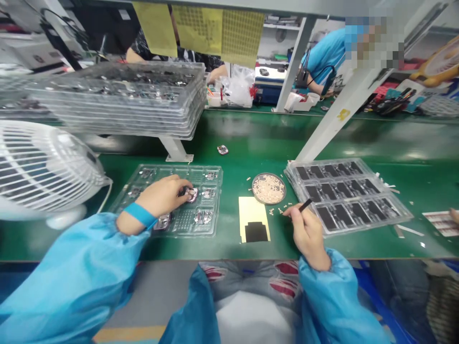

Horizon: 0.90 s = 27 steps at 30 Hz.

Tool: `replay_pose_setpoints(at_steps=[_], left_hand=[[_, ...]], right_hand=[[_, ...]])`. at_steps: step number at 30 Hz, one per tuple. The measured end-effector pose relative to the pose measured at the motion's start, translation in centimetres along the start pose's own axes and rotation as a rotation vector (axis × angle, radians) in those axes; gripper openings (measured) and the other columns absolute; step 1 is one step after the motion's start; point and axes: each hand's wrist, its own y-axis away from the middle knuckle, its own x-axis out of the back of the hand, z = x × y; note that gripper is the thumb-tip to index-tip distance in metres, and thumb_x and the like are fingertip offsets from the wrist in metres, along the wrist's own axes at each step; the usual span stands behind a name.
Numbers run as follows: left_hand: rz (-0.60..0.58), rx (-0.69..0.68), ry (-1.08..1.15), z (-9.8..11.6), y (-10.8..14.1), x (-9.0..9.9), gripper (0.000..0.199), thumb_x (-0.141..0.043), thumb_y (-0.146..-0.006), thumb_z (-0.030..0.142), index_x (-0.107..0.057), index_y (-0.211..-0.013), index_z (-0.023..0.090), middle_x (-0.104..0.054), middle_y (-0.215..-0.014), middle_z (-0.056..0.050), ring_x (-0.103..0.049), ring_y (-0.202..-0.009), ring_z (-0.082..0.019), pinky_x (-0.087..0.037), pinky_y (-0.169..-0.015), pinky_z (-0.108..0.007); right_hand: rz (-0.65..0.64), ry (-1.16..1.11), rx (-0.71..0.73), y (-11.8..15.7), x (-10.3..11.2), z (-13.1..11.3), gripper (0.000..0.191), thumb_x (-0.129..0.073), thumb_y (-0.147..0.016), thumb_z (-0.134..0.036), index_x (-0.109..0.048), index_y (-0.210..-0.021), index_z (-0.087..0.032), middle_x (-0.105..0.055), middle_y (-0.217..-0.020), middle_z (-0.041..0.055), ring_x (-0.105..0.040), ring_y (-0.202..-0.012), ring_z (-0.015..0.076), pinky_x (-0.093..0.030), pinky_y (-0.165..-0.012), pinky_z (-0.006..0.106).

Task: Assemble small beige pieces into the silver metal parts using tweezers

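Bright blue sleeves point(82, 267) reach over the edge of a glossy green tabletop point(201, 249). The right hand point(307, 236) has its fingers closed on a slim black stick point(305, 205), whose long axis slants away to the right. Left of it lies a rectangular pale-yellow card point(251, 209) bearing a black patch point(256, 232). The left hand point(161, 198), much the nearer, curls its fingers against a small silvery component point(192, 195) in a clear plastic tray point(182, 220); the component sits just right of the fingertips, its long axis unclear, and I cannot tell whether they grip. Between the hands, farther off, stands a round dish point(285, 191) of tiny beige pieces point(268, 188).
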Motion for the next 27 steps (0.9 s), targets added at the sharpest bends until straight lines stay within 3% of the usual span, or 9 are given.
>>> replay_pose_setpoints(at_steps=[3,5,8,11,13,18,23,27], left_hand=[[0.031,-0.027,0.021,-0.5,0.5,-1.1,0.042,-0.059,-0.083,0.043,-0.073,-0.119,0.025,-0.061,-0.087,-0.009,-0.063,-0.087,-0.031,-0.048,-0.083,-0.039],[0.018,-0.045,0.009,-0.6,0.2,-1.3,0.04,-0.061,-0.083,0.039,-0.072,-0.118,0.025,-0.059,-0.085,-0.009,-0.061,-0.091,-0.031,-0.047,-0.087,-0.041],[-0.013,-0.062,-0.015,-0.5,-0.2,-1.0,0.029,-0.066,-0.08,0.032,-0.071,-0.107,0.022,-0.061,-0.09,-0.007,-0.059,-0.095,-0.03,-0.046,-0.088,-0.04],[-0.053,-0.029,0.034,-0.1,-0.3,-0.8,0.023,-0.066,-0.081,0.026,-0.064,-0.102,0.019,-0.065,-0.093,-0.005,-0.06,-0.089,-0.025,-0.045,-0.079,-0.032],[-0.067,-0.007,0.057,0.1,-0.3,-0.8,0.022,-0.065,-0.084,0.025,-0.061,-0.105,0.018,-0.067,-0.093,-0.003,-0.06,-0.086,-0.022,-0.044,-0.074,-0.029],[-0.073,-0.078,-0.079,0.0,-0.3,-1.1,0.026,-0.069,-0.085,0.027,-0.068,-0.11,0.021,-0.065,-0.103,-0.005,-0.058,-0.101,-0.027,-0.042,-0.086,-0.033],[-0.105,-0.044,-0.166,0.3,-0.3,-0.6,0.027,-0.068,-0.085,0.03,-0.067,-0.111,0.024,-0.062,-0.106,-0.005,-0.057,-0.101,-0.028,-0.042,-0.087,-0.034],[-0.103,-0.048,-0.065,0.9,0.5,0.2,0.018,-0.059,-0.088,0.026,-0.058,-0.105,0.02,-0.063,-0.099,-0.005,-0.059,-0.095,-0.025,-0.043,-0.084,-0.032]], right_hand=[[-0.072,-0.261,-0.216,-0.9,-0.8,-0.4,0.033,-0.053,-0.098,-0.048,-0.066,-0.091,-0.019,-0.065,-0.072,0.0033,-0.062,-0.059,0.0154,-0.052,-0.058,0.029],[-0.181,-0.399,-0.266,-1.5,-1.3,-1.1,0.03,-0.066,-0.09,-0.049,-0.065,-0.093,-0.018,-0.066,-0.074,0.0022,-0.063,-0.061,0.015,-0.055,-0.06,0.028],[-0.28,-0.456,-0.226,-1.9,-1.9,-1.9,0.026,-0.075,-0.083,-0.041,-0.067,-0.091,-0.018,-0.069,-0.089,0.0047,-0.067,-0.076,0.016,-0.057,-0.07,0.029],[-0.328,-0.468,-0.204,-1.7,-2.6,-2.2,0.019,-0.073,-0.086,-0.035,-0.069,-0.093,-0.018,-0.07,-0.094,0.0051,-0.069,-0.086,0.0164,-0.057,-0.08,0.03],[-0.347,-0.481,-0.218,-1.4,-3.1,-2.1,0.019,-0.072,-0.086,-0.034,-0.068,-0.096,-0.018,-0.071,-0.092,0.0043,-0.069,-0.085,0.0161,-0.057,-0.081,0.031],[-0.373,-0.394,-0.186,-1.2,-4.3,-1.7,0.018,-0.07,-0.088,-0.033,-0.068,-0.096,-0.017,-0.071,-0.094,0.0041,-0.07,-0.085,0.0155,-0.058,-0.081,0.029],[-0.386,-0.353,-0.136,-1.3,-4.4,-1.5,0.014,-0.067,-0.09,-0.029,-0.069,-0.096,-0.017,-0.072,-0.094,0.0037,-0.069,-0.085,0.0151,-0.058,-0.081,0.029],[-0.39,-0.349,-0.106,-1.2,-4.4,-1.2,0.011,-0.067,-0.09,-0.026,-0.07,-0.097,-0.018,-0.072,-0.095,0.0033,-0.07,-0.087,0.0146,-0.058,-0.081,0.027]])
